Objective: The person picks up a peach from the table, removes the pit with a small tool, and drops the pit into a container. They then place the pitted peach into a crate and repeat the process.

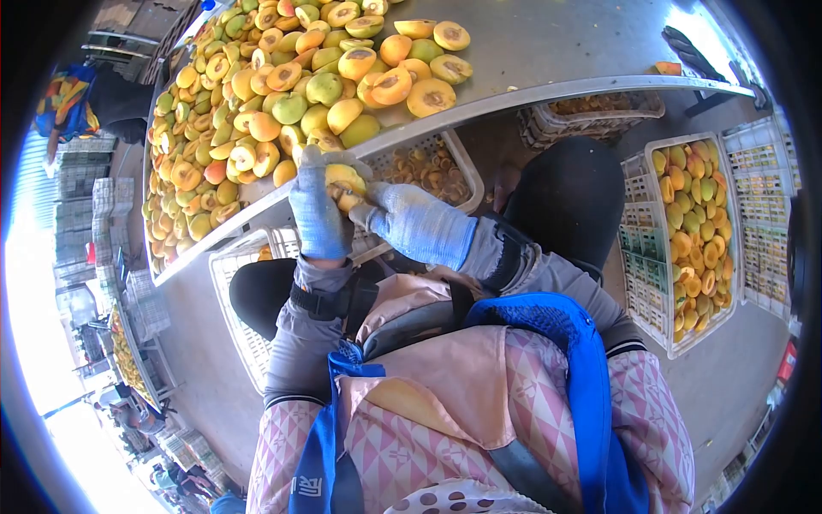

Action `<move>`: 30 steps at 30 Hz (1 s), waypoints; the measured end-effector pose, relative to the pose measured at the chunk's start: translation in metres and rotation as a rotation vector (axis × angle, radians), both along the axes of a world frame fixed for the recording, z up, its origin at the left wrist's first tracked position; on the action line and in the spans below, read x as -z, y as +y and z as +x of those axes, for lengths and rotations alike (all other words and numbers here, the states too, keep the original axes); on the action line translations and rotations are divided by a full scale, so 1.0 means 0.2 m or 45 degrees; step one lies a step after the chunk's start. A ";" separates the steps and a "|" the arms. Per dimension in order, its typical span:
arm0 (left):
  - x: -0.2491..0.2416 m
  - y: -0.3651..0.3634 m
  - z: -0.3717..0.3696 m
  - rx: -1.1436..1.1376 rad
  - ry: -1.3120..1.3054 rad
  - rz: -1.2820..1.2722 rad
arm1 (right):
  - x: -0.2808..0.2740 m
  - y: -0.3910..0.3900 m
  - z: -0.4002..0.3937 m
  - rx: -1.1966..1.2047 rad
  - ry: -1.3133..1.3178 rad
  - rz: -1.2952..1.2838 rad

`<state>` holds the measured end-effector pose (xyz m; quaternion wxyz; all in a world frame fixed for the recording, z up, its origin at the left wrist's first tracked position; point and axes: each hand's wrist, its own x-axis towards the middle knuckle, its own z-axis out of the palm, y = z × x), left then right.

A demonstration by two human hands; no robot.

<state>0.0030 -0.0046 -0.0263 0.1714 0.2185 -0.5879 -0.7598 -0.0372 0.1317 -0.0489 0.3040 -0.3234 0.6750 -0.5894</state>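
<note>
- A long metal table (548, 51) runs across the top of the view, its bare surface to the right and its near edge slanting down to the left.
- A large heap of peaches (257, 94), yellow, orange and some green, many cut in halves with the pit hollows showing, covers the left part of the table.
- A white plastic crate of whole fruit (689, 231) stands on the floor to the right, filled with whole yellow-orange pieces; another crate (766, 214) stands just beside it.
- A white basket (432, 167) sits under the table edge, holding cut halves; a second basket (248, 334) lies lower left, partly hidden by a dark knee.
- The person's front fills the lower middle: a pink patterned apron with blue straps (582, 360) and grey sleeves.
- The left hand (317, 214), in a blue-grey work glove, is wrapped around the held peach from the left, fingers curled upward.
- The right hand (415, 223), gloved alike, is closed against the same fruit from the right; whether it also holds a tool I cannot tell.
- The held peach (344, 182), yellow-orange, sits between both gloves, just in front of the table edge and above the basket of halves.
</note>
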 end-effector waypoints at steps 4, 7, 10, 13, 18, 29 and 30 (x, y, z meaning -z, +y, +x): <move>0.03 -0.03 -0.01 -0.090 -0.039 -0.111 | -0.08 0.04 0.01 0.053 0.193 0.113; -0.03 -0.02 0.03 0.060 0.011 -0.072 | 0.02 -0.02 0.02 0.093 0.152 -0.156; 0.02 -0.01 0.00 -0.032 0.119 0.165 | -0.01 -0.02 0.06 0.165 0.230 -0.011; 0.03 -0.01 -0.02 -0.144 -0.043 0.098 | -0.09 0.02 0.06 0.162 0.257 0.225; 0.09 -0.05 -0.01 -0.027 0.007 0.112 | 0.03 -0.01 0.02 0.099 0.035 -0.070; 0.03 -0.15 0.08 -0.150 -0.073 0.205 | 0.01 0.04 0.01 0.140 0.000 -0.124; 0.01 -0.18 0.09 -0.171 -0.092 0.144 | 0.00 0.04 0.01 0.158 0.058 -0.025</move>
